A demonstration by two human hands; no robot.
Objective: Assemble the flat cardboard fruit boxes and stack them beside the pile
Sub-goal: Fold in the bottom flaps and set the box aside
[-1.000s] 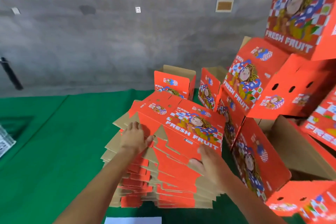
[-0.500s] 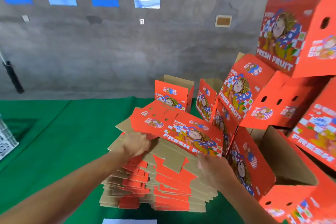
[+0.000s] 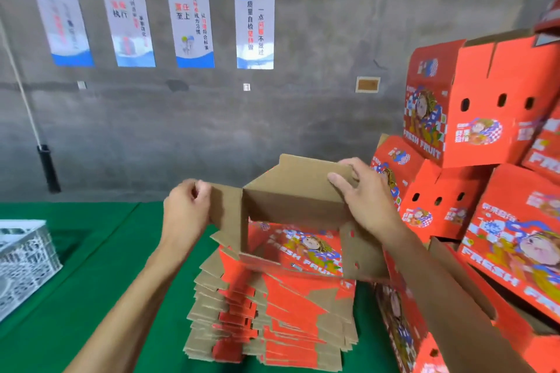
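Note:
I hold one cardboard fruit box [image 3: 291, 200] in the air above the pile, opened into a square tube with its brown inside facing me. My left hand [image 3: 186, 206] grips the left flap, fingers curled round its edge. My right hand [image 3: 366, 197] grips the far right top corner, thumb on the brown inner face. Under it lies the pile of flat red boxes [image 3: 272, 312] printed FRESH FRUIT, on the green table [image 3: 91, 281]. Assembled red boxes [image 3: 472, 109] are stacked to the right of the pile.
A white perforated crate [image 3: 24, 263] stands at the table's left edge. An open assembled box [image 3: 485, 312] lies at the lower right, close to my right forearm. A concrete wall with several posters [image 3: 194, 24] rises behind the table.
Both hands have lifted the top flat box off the pile and pulled it open into a tube. The camera has tilted upward, showing more of the wall.

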